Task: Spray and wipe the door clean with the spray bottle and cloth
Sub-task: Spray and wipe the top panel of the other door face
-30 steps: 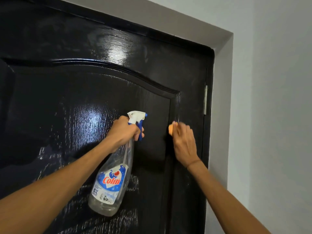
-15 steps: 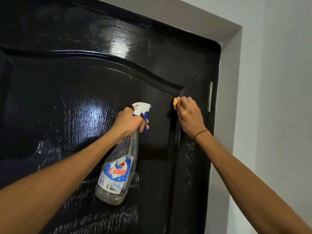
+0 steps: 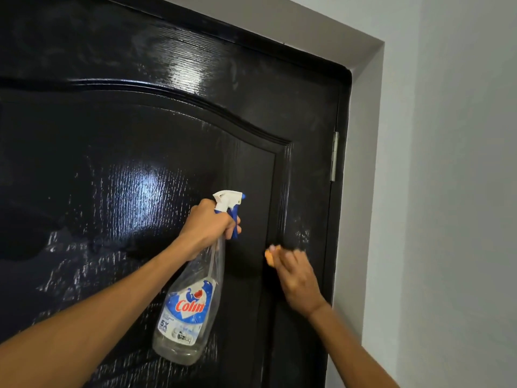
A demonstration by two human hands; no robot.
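The spray bottle (image 3: 187,309) hangs in front of the black door (image 3: 112,152), its long axis tilted: the base sits toward 7 o'clock and the white trigger head toward 1 o'clock, with the nozzle facing the door panel to the right. The left hand (image 3: 209,225) is curled round the bottle's neck, a finger over the blue trigger. The clear bottle is nearly see-through; its blue label reads "Colin" in red letters, with "5X SHINE" below, and smaller print too fine to read. At 3 o'clock from the bottle, the right hand (image 3: 296,278) presses an orange cloth (image 3: 270,254) against the door's raised moulding; it is blurred, the fingers bent over the cloth. Wet streaks glisten across the panel. A metal hinge (image 3: 334,156) sits at the door's right edge, beside the grey wall (image 3: 447,191).
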